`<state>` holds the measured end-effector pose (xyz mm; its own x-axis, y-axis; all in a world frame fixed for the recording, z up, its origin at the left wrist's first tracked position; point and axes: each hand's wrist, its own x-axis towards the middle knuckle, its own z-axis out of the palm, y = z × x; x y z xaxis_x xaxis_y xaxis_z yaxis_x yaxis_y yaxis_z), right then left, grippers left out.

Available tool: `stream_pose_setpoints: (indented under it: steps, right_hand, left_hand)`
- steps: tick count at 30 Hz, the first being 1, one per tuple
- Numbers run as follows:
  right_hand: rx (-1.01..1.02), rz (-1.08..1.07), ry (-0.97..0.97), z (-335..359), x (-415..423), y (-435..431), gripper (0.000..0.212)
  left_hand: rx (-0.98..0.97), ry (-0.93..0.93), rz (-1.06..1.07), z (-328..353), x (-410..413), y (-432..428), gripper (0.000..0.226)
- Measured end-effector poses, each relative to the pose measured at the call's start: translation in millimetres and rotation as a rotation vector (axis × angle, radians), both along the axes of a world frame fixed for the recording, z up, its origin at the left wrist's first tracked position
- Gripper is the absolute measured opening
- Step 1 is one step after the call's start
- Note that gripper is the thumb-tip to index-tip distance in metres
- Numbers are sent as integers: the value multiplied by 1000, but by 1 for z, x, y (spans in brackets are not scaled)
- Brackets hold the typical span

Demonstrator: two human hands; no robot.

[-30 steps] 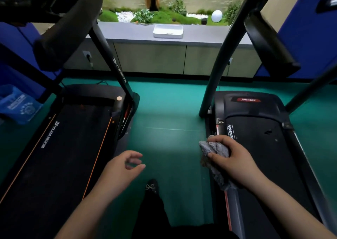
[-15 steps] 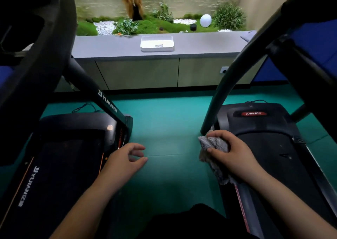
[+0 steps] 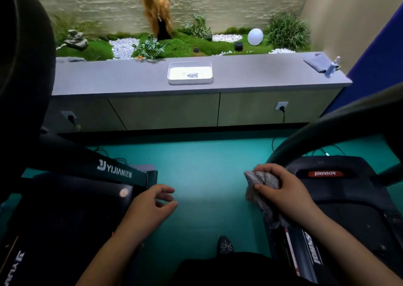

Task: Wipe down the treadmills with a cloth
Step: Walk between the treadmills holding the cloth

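My right hand (image 3: 283, 196) is at 4 o'clock, fingers curled over a crumpled grey cloth (image 3: 261, 179). It presses the cloth against the front left corner of the Johnson treadmill (image 3: 340, 189), near the foot of its upright. The cloth's tail trails down along the side rail. At 7 o'clock my left hand (image 3: 150, 207) hovers with fingers loosely bent, holding nothing, at the right edge of the Yijian treadmill (image 3: 65, 209) above the green floor (image 3: 205, 172). A white tray (image 3: 189, 82) sits on the grey counter (image 3: 109, 78) at 12 o'clock.
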<state>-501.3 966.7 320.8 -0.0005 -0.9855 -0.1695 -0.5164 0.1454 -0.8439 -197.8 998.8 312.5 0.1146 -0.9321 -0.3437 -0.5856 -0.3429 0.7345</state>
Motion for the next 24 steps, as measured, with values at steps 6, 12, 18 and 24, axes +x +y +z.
stream_pose_setpoints:
  steps: [6, 12, 18, 24]
  right_hand:
    - [-10, 52, 13, 12, 9, -118, 33]
    - [19, 48, 22, 5, 39, -221, 32]
    - [23, 20, 46, 1, 83, -345, 33]
    - [27, -20, -14, 6, 106, -445, 34]
  left_hand:
    - [-18, 23, 73, 14, 12, -108, 23]
    - [22, 6, 90, 3, 42, -202, 22]
    - [9, -23, 59, -8, 82, -346, 24]
    - [-43, -46, -24, 2, 101, -472, 23]
